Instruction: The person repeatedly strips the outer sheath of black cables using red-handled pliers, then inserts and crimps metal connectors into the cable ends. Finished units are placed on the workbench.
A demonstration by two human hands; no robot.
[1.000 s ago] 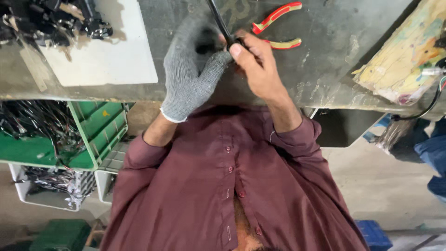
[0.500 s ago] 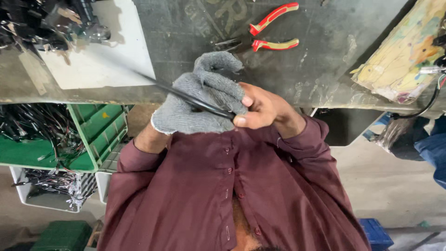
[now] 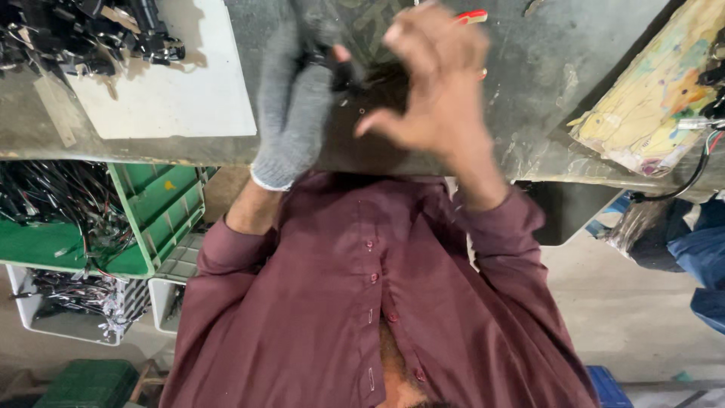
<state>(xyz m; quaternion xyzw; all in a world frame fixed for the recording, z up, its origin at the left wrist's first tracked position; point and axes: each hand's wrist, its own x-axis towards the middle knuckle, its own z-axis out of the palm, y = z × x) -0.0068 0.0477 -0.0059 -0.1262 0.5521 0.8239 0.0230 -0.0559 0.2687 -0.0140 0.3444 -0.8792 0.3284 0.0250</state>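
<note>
Two hands work close together over a dark, scuffed workbench (image 3: 544, 91), seen from a camera on the person's head looking down past a maroon shirt (image 3: 362, 302). The left hand (image 3: 294, 98), in a grey knit glove, is closed around a small black part (image 3: 340, 75) near the far middle of the bench. What the part is stays unclear, because it is small, dark and partly covered by the glove. The bare right hand (image 3: 430, 83) is blurred with motion just beside it, its fingers spread and curled loosely; it appears open and holds nothing that can be made out. Behind the right hand, red-handled pliers (image 3: 472, 17) lie on the bench, mostly hidden.

To the far left, a white board (image 3: 174, 83) carries a heap of black parts (image 3: 83, 30). Below the bench edge on the left, a green crate (image 3: 151, 211) and white bins (image 3: 68, 310) hold tangles of wire. A paint-stained board (image 3: 649, 98) sits at the far right.

The risks seem modest. The small part could slip from the gloved grip, since knit fabric dulls the feel of it, and fall off the near edge into the crates below. The quick right hand could also knock the pliers.
</note>
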